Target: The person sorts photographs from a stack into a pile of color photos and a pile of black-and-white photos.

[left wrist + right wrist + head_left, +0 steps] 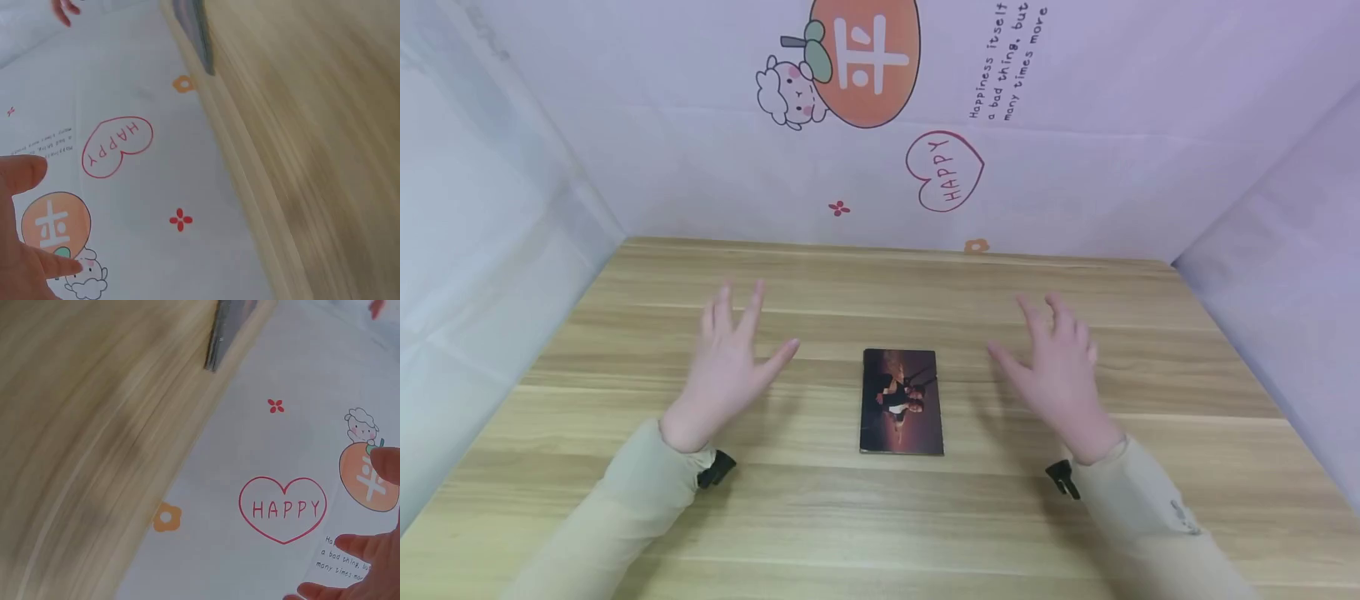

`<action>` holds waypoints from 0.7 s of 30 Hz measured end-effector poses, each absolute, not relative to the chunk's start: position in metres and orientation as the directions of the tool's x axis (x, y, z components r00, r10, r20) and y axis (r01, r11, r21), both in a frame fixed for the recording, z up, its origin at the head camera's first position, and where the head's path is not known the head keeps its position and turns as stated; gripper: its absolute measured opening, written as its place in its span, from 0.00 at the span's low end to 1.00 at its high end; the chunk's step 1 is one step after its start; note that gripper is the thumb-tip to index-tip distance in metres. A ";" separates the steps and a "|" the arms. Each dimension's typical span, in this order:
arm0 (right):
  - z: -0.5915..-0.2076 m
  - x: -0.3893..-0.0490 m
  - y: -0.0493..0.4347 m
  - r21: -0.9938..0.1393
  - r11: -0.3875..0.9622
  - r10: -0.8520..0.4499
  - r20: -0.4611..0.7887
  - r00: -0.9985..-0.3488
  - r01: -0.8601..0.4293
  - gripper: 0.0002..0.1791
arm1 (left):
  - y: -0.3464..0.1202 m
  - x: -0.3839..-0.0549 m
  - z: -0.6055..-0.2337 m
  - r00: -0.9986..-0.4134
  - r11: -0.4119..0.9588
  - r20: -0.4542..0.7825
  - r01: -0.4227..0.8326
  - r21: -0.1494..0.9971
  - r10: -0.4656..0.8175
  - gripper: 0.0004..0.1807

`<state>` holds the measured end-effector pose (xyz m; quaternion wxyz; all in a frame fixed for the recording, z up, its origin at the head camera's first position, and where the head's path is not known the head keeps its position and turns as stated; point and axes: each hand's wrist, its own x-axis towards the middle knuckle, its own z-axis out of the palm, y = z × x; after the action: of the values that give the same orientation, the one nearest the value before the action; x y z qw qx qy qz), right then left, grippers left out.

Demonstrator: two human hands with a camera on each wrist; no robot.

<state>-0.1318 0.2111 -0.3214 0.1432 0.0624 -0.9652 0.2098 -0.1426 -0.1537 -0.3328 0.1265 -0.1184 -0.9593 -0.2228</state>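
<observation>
One card [902, 402], perhaps a booklet, lies flat. One left hand [722, 368] and one right hand [1058, 371], fingers spread, flank it.

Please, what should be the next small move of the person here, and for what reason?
Probably, bring the left grip and the right grip inward to the flat picture item: it lies untouched on the wooden table between them, and both are spread and hold nothing.
</observation>
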 end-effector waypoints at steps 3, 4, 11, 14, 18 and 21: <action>-0.314 -0.131 0.210 -0.494 0.854 -0.034 0.265 -0.964 -0.165 0.37 | -0.151 -0.144 -0.328 -0.964 0.811 0.203 0.257 0.526 0.174 0.45; -0.312 -0.131 0.210 -0.531 0.832 -0.028 0.244 -0.969 -0.158 0.37 | -0.151 -0.144 -0.326 -0.969 0.786 0.173 0.246 0.567 0.178 0.44; -0.308 -0.134 0.215 -0.796 0.604 -0.072 -0.028 -0.997 -0.022 0.33 | -0.146 -0.148 -0.328 -0.961 0.513 -0.066 0.086 0.854 0.270 0.35; -0.313 -0.137 0.217 -0.879 0.475 -0.140 -0.122 -0.983 0.042 0.32 | -0.141 -0.148 -0.332 -0.936 0.405 -0.132 0.012 0.914 0.325 0.33; -0.322 -0.139 0.216 -0.930 0.356 -0.215 -0.177 -0.960 0.092 0.32 | -0.133 -0.149 -0.338 -0.913 0.313 -0.171 -0.050 0.949 0.372 0.31; -0.328 -0.140 0.214 -0.939 0.327 -0.241 -0.195 -0.951 0.110 0.32 | -0.127 -0.150 -0.342 -0.898 0.263 -0.188 -0.085 0.961 0.398 0.30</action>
<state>-0.1398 0.2139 -0.3277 -0.1516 0.0410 -0.8004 0.5785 -0.1496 -0.1272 -0.3425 -0.2016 -0.1017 -0.7686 -0.5986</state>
